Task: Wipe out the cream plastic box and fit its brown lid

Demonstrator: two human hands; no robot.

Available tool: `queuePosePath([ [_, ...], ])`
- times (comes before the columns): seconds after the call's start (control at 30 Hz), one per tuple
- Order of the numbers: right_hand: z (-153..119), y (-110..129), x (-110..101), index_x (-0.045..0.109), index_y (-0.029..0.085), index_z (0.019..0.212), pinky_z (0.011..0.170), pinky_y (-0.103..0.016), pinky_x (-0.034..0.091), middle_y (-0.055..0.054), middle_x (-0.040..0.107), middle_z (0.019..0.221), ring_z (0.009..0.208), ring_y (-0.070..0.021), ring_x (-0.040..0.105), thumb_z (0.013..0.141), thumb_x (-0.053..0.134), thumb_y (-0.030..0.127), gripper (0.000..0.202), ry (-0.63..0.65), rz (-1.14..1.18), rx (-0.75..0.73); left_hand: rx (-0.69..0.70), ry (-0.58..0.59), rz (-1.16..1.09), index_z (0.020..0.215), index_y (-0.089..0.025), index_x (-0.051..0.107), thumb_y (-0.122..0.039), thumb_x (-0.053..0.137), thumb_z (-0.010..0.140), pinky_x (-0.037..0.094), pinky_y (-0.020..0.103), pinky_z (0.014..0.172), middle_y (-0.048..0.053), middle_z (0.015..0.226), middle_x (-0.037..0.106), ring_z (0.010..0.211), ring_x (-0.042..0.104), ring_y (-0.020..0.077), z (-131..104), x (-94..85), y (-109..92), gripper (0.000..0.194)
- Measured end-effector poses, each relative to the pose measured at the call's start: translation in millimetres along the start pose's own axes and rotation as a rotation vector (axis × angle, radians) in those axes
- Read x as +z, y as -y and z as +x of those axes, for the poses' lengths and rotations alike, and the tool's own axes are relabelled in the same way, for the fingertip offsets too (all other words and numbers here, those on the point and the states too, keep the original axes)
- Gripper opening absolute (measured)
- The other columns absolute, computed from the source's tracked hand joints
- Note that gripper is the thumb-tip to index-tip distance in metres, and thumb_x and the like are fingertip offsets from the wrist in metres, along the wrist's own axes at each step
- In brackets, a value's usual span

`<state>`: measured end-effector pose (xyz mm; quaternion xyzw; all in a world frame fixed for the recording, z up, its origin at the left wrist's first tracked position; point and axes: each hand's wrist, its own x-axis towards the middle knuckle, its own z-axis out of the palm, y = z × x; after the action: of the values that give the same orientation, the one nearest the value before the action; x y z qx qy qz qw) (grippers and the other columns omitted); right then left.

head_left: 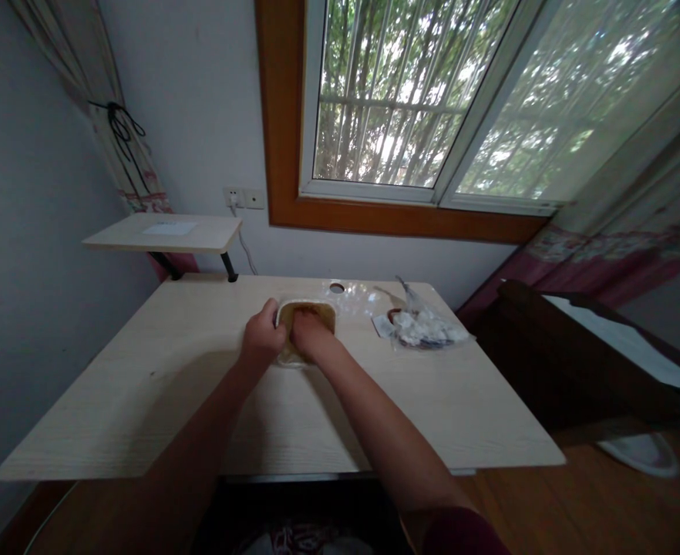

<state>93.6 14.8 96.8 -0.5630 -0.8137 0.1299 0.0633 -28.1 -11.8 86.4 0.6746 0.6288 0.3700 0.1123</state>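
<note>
A small rectangular container (pixel 307 359) with a pale rim and a brownish inside rests on the light wooden desk (pixel 201 401). My left hand (pixel 263 334) grips its left edge, thumb on the rim. Inside the container is my right hand (pixel 310 333), reaching in from the lower right with its fingertips down on the brown interior. Its fingers are partly hidden, and whether they hold anything cannot be made out.
A clear plastic bag (pixel 426 327) with white pieces lies at the desk's right rear, beside a small white packet (pixel 382 326). A raised shelf (pixel 201 240) stands at the back left. Behind the container is a round cable hole (pixel 337 288).
</note>
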Motion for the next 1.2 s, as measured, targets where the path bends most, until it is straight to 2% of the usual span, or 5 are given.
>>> queuePosePath([
  [0.37,-44.9,4.5,-5.0,0.073,0.007,0.109,0.087,-0.030,0.052,-0.019,0.074,0.106,0.097,-0.0243,0.072,0.101,0.042,0.027,0.037,0.189,-0.057,-0.183,-0.033,-0.008,-0.004,0.076,-0.023,0.042,-0.017,0.050,0.075,0.025,0.027,0.059,-0.005,0.062,0.036,0.059,0.038,0.0141,0.4,-1.5,-0.7,0.010],
  [0.73,-78.5,-41.7,-41.3,0.063,0.018,0.127,0.092,-0.034,0.048,-0.012,0.069,0.114,0.111,-0.0229,0.060,0.097,0.049,0.016,0.034,-0.197,-0.154,-0.377,-0.058,0.004,-0.023,0.074,-0.023,0.039,-0.017,0.051,0.075,0.025,0.026,0.058,-0.006,0.061,0.036,0.057,0.036,0.0129,10.4,-11.9,12.7,0.013],
  [0.9,-85.6,-63.0,-49.7,0.063,0.025,0.128,0.095,-0.036,0.047,-0.008,0.056,0.139,0.116,-0.0219,0.056,0.095,0.048,0.009,0.040,-0.196,-0.241,-0.432,-0.079,0.042,-0.009,0.075,-0.023,0.041,-0.018,0.053,0.076,0.026,0.026,0.058,-0.006,0.062,0.039,0.059,0.038,0.0128,16.2,-19.8,16.3,0.013],
  [1.1,-76.1,-62.4,-42.8,0.069,0.018,0.111,0.089,-0.035,0.047,-0.011,0.062,0.116,0.109,-0.0236,0.053,0.098,0.052,0.020,0.021,-0.199,-0.340,-0.530,-0.066,0.107,0.007,0.082,-0.022,0.048,-0.027,0.061,0.078,0.031,0.025,0.059,-0.005,0.065,0.046,0.061,0.045,0.0133,21.9,-28.3,17.8,0.014],
  [1.2,-72.1,-62.8,-41.2,0.069,0.018,0.109,0.088,-0.034,0.046,-0.010,0.063,0.112,0.108,-0.0230,0.052,0.099,0.051,0.020,0.020,-0.226,-0.328,-0.565,0.028,-0.008,0.038,0.093,-0.021,0.052,-0.031,0.065,0.078,0.038,0.027,0.065,-0.001,0.076,0.054,0.069,0.051,0.0154,21.9,-39.4,13.8,0.023],
])
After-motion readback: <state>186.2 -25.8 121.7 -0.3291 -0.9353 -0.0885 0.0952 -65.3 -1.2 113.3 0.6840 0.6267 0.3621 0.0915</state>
